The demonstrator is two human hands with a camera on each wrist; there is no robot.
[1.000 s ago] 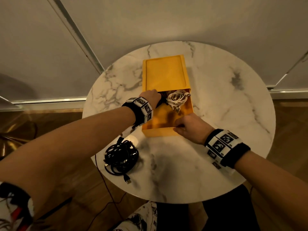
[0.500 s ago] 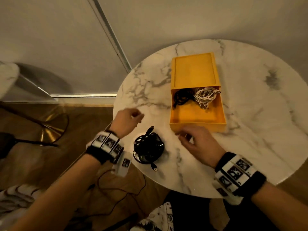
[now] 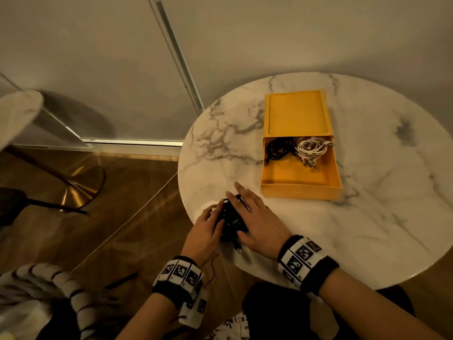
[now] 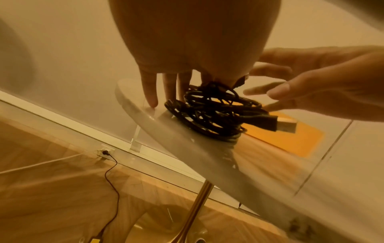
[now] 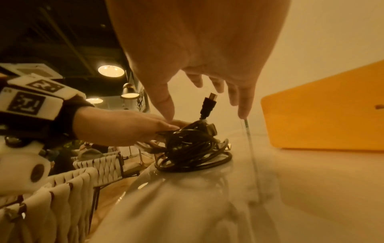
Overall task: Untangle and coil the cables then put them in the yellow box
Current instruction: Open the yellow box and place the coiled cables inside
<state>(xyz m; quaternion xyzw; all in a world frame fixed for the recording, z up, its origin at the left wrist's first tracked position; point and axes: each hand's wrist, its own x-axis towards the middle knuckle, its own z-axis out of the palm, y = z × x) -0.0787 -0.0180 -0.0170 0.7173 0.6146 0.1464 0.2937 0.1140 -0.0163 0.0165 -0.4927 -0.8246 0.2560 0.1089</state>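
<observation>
Black rubbery cable bundle [image 3: 231, 218] sits at the marble bench's [image 3: 318, 236] near edge. The left hand [image 3: 204, 228] pinches its side and the right hand [image 3: 255, 218] hovers spread above, likely to gather it whole. Farther off, the rigid yellow box [image 3: 300, 190] holds a black coil [image 3: 278, 149] and white coil [image 3: 311, 149].

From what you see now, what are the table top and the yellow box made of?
Table top: looks like polished marble or a marble-look slab, white with grey veins and glossy reflections. Yellow box: probably matte plastic or stiff card, uniform colour, no shine; cannot tell which.
</observation>
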